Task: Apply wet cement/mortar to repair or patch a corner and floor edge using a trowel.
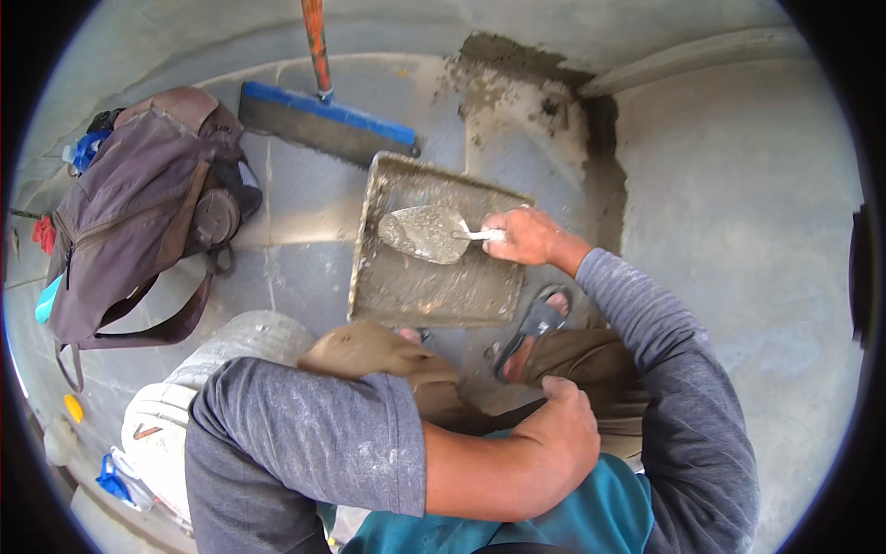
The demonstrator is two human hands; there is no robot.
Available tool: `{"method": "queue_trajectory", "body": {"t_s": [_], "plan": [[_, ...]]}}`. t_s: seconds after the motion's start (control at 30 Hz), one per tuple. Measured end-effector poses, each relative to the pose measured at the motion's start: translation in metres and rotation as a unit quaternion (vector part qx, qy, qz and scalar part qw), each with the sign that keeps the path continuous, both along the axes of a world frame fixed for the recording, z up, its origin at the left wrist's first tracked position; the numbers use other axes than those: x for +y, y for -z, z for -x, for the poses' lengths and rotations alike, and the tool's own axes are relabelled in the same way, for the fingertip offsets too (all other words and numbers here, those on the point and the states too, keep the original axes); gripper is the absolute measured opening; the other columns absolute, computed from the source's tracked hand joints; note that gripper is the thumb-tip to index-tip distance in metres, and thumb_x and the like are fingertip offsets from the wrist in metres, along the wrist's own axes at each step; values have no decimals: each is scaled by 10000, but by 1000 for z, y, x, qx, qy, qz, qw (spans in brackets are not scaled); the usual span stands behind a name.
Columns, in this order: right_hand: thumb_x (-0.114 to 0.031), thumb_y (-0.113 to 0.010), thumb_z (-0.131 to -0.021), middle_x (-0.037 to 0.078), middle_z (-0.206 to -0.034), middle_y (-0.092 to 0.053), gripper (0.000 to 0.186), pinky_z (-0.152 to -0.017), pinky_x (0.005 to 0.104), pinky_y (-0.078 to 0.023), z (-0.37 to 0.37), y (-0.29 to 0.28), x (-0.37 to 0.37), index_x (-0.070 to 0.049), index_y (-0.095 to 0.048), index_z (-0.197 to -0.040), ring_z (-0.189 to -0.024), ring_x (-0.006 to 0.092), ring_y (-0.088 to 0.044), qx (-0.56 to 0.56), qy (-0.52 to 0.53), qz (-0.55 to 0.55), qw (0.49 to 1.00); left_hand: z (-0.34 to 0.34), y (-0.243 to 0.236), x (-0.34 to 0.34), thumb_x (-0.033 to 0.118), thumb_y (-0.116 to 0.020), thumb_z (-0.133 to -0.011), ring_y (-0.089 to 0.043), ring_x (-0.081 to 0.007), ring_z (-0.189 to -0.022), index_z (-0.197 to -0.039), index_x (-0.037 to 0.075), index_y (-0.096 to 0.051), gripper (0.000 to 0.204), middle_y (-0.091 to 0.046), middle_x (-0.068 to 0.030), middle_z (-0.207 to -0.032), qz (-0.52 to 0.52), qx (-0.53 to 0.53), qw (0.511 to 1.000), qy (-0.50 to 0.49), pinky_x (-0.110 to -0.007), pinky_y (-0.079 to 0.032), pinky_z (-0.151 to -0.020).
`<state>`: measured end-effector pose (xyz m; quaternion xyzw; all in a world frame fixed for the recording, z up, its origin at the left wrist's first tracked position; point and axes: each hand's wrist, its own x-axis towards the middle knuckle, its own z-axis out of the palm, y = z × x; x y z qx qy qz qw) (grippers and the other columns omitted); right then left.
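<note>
Right hand (524,235), fingers clamped on the trowel (426,233) handle; blade extends leftward over the mortar tray (434,286). Left hand (565,434), apparently loosely curled, rests far nearer the body.

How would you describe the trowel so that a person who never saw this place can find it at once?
Start at the rough wet mortar patch in the floor corner; just below it lies a flat square tray of grey mortar. The trowel is over that tray, held in the right hand. It alone has a pointed, mortar-smeared metal blade; the nearby squeegee is long and blue-edged.
</note>
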<state>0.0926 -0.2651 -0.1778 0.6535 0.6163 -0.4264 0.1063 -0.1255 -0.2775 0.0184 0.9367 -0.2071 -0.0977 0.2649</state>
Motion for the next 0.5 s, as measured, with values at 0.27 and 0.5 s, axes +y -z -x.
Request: {"method": "queue_trajectory", "body": {"t_s": [0.27,0.5], "plan": [[-312,-628,-862,177,-862,-680,304,-779,458,-507,-35,-65,35,-67,-665,-1038,-867,391,-649,24,-39,-25,999,-12,16,8,155,-610,-841,-646,-270,-943,-960,15,-724,217,-689,-121,-940,22,31,995,-89,-422,-483,-801],[-222,-678,-835,12,-748,-649,247,-537,278,-464,-85,-75,60,-35,-707,-994,-571,103,-551,193,72,320,925,-21,21,17,163,-576,-857,-664,-269,-921,-914,28,-711,199,-689,-124,-913,53,72,987,-136,-383,-474,-768]]}}
